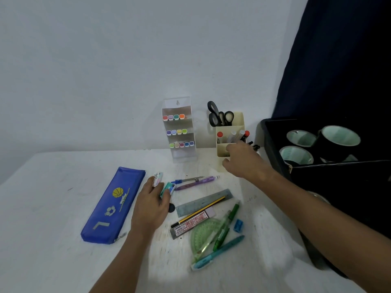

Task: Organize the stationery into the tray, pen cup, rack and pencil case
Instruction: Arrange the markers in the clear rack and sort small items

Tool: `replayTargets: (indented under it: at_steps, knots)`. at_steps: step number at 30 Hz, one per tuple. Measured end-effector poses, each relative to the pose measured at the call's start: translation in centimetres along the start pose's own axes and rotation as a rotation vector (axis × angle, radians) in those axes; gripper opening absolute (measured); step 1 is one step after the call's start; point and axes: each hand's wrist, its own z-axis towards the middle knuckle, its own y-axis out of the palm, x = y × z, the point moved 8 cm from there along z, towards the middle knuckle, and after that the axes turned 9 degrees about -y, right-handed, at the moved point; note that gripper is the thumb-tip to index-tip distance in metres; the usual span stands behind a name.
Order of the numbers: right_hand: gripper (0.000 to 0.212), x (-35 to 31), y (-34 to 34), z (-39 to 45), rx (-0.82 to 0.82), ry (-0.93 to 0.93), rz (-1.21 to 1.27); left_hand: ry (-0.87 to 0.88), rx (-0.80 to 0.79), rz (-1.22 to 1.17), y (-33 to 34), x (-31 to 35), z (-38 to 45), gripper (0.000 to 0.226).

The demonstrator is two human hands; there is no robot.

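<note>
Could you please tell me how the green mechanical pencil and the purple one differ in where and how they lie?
The green mechanical pencil lies steeply slanted across the green protractor; the purple mechanical pencil lies nearly level, farther back, beside the compass. The green one is nearer the camera. Both rest loose on the white table.

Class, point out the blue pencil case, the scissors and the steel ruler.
blue pencil case (112,206), head view, middle of its front.
scissors (220,115), head view, black handles.
steel ruler (196,205), head view, bare middle.
</note>
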Motion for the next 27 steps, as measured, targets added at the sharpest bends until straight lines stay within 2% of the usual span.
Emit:
replayTargets:
  at_steps: [4,7,11,17,21,27]
  knots:
    - [0.036,1.3,0.2,-0.1,0.033,0.014,0.086,0.005,0.022,0.010,-0.3,0.4,-0.2,0.051]
    - [0.031,1.3,0.2,-0.1,0.076,0.004,0.110,0.005,0.038,0.006,-0.7,0.9,-0.4,0.054]
    - [0.031,-0.2,0.5,-0.1,0.071,-0.083,0.171,0.012,0.054,-0.004,-0.9,1.2,-0.6,0.050]
    - [0.035,-4.1,2.2,-0.6,-0.105,-0.268,0.274,-0.017,0.066,-0.072,-1.2,1.2,-1.1,0.046]
    - [0.031,-6.4,3.8,-0.5,-0.247,-0.370,0.213,-0.074,0.053,-0.101,-1.3,0.7,-1.2,0.047]
    - [0.035,-8.5,6.4,0.2,-0.384,-0.415,0.142,-0.132,0.092,-0.234,-2.5,0.8,-1.4,0.039]
